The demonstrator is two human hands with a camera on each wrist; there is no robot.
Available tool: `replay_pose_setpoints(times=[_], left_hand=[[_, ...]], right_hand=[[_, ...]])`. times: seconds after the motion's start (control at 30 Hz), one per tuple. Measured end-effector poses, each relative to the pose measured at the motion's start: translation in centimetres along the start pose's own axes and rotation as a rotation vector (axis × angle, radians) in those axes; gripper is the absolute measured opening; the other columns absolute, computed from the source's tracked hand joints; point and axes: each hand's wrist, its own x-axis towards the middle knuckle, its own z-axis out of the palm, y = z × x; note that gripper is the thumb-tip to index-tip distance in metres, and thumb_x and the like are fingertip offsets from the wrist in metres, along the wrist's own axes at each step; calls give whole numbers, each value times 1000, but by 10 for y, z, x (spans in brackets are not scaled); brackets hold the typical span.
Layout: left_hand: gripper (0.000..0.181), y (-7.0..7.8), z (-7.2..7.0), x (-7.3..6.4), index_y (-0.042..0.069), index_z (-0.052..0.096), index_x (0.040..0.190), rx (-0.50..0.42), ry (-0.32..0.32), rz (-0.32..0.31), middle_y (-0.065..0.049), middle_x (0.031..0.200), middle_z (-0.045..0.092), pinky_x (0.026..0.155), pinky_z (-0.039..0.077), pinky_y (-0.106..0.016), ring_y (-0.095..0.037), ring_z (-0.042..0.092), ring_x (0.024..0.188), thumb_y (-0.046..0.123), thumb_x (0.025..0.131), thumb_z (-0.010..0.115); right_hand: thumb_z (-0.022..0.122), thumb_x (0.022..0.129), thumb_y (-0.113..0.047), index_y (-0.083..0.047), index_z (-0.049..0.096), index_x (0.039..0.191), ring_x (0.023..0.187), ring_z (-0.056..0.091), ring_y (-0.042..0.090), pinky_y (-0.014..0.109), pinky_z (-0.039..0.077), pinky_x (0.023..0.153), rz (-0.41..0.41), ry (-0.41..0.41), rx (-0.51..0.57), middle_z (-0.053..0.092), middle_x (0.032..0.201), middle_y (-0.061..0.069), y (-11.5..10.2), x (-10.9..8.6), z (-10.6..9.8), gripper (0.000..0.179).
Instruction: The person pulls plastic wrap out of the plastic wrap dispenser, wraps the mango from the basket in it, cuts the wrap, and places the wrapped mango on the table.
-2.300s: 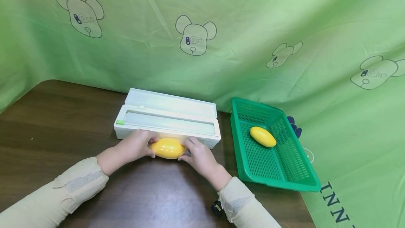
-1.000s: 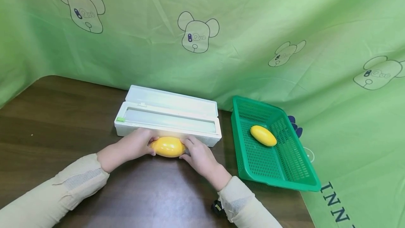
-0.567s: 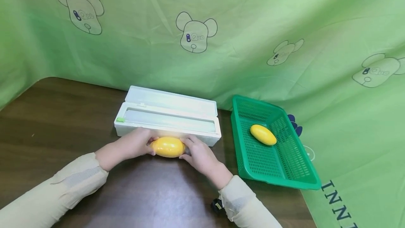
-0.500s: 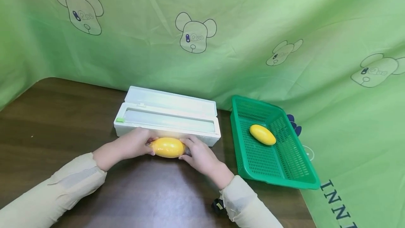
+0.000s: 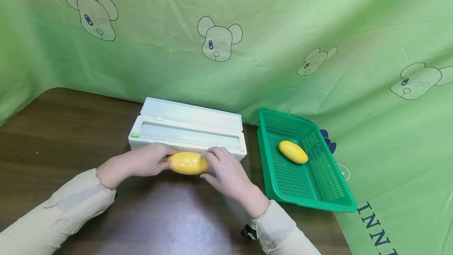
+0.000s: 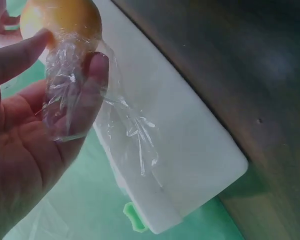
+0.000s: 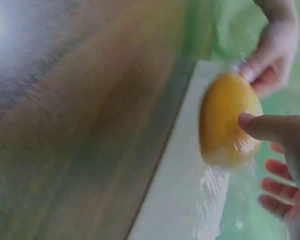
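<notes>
A yellow mango (image 5: pixel 188 163) with clear cling film (image 6: pixel 70 85) around it is held up just in front of a white cling film dispenser (image 5: pixel 189 139). My left hand (image 5: pixel 150 160) pinches the film bunched at the mango's left end between thumb and fingers. At the other end is my right hand (image 5: pixel 228 172); in the right wrist view its thumb lies against or just over the mango, while the other fingers are spread loosely and grip nothing. Loose film trails from both ends. The dispenser's lid stands open, and a green slider (image 5: pixel 135 134) sits at its left end.
A green plastic basket (image 5: pixel 265 160) stands to the right with a second yellow mango (image 5: pixel 293 152) inside. A small black object (image 5: pixel 249 232) is by the right sleeve. The brown table (image 5: pixel 70 129) meets a green printed curtain (image 5: pixel 159 50) behind.
Both hands gripped the mango's ends earlier. Now my right hand has loosened and spread its fingers, shifting slightly right. My left hand has turned a little and still pinches the film.
</notes>
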Motion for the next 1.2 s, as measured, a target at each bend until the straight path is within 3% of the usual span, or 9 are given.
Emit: replay_pose_setpoints(times=[0.1,0.23,0.43,0.5,0.63,0.73,0.83,1.07,1.2], left_hand=[[5,0,-4,2,8,70,101,14,-25,-22,5,77,52,70,44,-33,-12,49,73,11,97,70],[10,0,-9,3,8,70,105,24,-47,-26,2,83,54,75,44,-37,-15,50,79,15,100,66],[14,-1,-13,3,13,70,96,-27,-37,-46,1,79,52,75,43,-38,-16,50,78,20,102,61],[17,2,-11,1,8,73,104,21,28,-56,-2,85,58,77,47,-39,-18,54,81,22,100,65],[35,14,-2,-3,3,72,118,217,270,-2,-10,108,63,77,52,-50,-29,60,97,21,88,80],[38,20,7,-3,8,69,107,308,403,82,-7,110,59,74,54,-48,-30,59,100,16,78,90],[44,19,17,-2,9,62,100,296,437,102,-4,103,54,73,55,-41,-27,56,94,9,70,95],[57,6,31,2,3,58,104,211,517,46,-10,100,57,80,55,-44,-30,55,91,-5,63,95],[53,4,33,4,0,59,101,164,544,7,-10,96,59,80,56,-44,-29,57,88,-5,63,95]], right_hand=[[96,71,-24,-9,60,116,106,58,26,40,50,89,-77,46,-58,59,118,9,-3,2,9,60],[100,63,-28,-9,52,121,106,54,28,40,48,84,-73,101,-154,52,120,11,-6,4,24,77],[95,67,-12,-7,47,120,99,54,30,40,48,77,-65,233,-174,51,117,13,-1,10,38,72],[92,67,-5,-6,47,120,97,55,31,42,50,76,-76,263,-137,52,116,15,1,11,38,69],[90,68,-2,-4,49,120,97,58,32,44,53,80,-88,285,-72,54,117,16,3,11,38,66],[90,70,-3,-1,50,119,102,59,32,41,54,88,-72,287,-53,56,119,16,5,10,37,63],[92,72,-6,1,51,118,106,60,32,39,54,92,-43,292,-34,57,121,16,5,7,36,62],[96,69,-8,0,52,117,90,66,30,37,60,69,93,303,68,54,121,16,5,3,35,66],[96,69,-9,2,55,118,96,69,28,37,59,80,201,294,159,60,113,14,4,2,37,65]])
